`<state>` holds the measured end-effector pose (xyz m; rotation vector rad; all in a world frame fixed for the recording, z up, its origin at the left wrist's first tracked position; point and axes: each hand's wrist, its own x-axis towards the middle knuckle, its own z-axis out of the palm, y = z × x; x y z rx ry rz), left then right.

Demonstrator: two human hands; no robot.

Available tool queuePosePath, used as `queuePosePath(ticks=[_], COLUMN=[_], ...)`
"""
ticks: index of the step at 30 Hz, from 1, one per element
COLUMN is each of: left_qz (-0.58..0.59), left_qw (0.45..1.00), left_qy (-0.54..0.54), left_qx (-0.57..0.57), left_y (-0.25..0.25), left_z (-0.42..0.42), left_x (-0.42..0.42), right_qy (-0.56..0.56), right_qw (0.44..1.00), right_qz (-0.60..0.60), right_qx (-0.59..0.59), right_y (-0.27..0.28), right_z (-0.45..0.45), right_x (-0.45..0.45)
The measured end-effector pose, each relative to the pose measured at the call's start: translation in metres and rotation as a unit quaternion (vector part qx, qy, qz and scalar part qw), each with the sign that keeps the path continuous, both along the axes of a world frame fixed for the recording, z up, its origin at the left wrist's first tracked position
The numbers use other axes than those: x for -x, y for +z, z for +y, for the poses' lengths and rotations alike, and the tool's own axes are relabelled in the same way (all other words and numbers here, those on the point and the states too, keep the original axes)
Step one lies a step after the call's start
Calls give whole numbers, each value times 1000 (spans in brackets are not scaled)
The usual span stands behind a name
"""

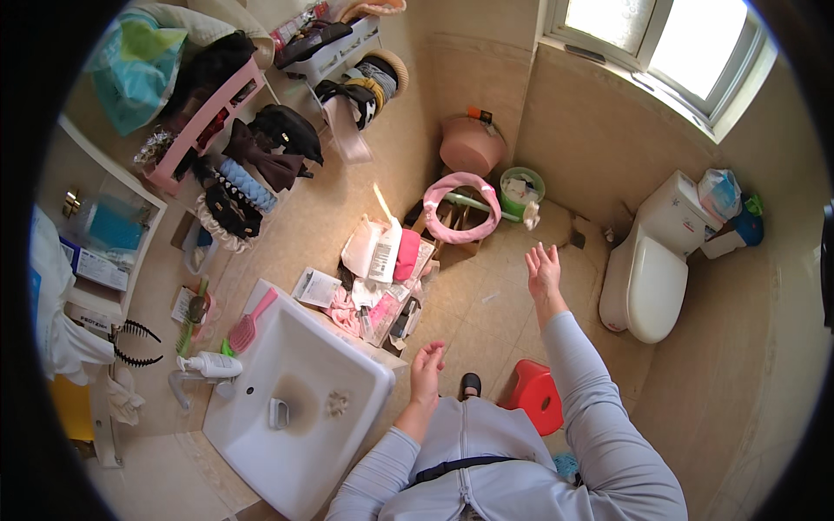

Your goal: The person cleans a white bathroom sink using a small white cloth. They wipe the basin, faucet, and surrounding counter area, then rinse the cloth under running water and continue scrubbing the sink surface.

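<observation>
My right hand (545, 273) is held out over the tiled floor, palm partly up, fingers apart and empty. Nearest to it is the whitish head of a long-handled brush (482, 204), whose pale green handle runs across a soft pink ring (432, 207). Whether that ring hangs or rests on something, I cannot tell. My left hand (426, 374), fingers loosely bent and holding nothing, is just right of the white washbasin (380, 380). A cluttered low stand beyond the basin carries a white bottle (386, 251), a bright pink pouch (407, 254) and pink cloth (343, 311).
A red plastic stool (535, 398) stands beside my legs. The white toilet (658, 286) is at the right wall, a green bin (521, 189) in the far corner. On the basin's rim lie a pink hairbrush (245, 332) and a pump bottle (212, 365). Hair accessories (251, 176) hang from a pink rack.
</observation>
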<state>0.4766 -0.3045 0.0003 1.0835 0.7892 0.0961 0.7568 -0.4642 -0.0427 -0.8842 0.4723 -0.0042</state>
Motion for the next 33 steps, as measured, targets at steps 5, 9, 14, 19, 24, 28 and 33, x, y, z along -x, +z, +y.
queuePosePath(ticks=[5,9,14,19,24,28,33], left_qz=[-23,-34,-73,-158,-175,-72,7], left_qw=[1000,998,992,974,958,969,950], left_qy=[3,18,62,103,215,233,308], left_qx=[18,40,76,124,78,43,47], left_y=[0,4,12,21,21,4,11], left_z=[-2,5,13,39,69,90,130], left_x=[-7,-7,2,31,68,120,181], right_qy=[228,346,477,601,671,758,743], right_qw=[973,928,826,736,700,648,501], right_qz=[42,68,114,124,130,39,-310], right_qx=[16,-122,-279,-286,-206,-56,317], right_y=[-19,0,52,76,71,67,76], right_z=[26,54,85,123,158,189,237], right_x=[47,109,155,196,249,280,316])
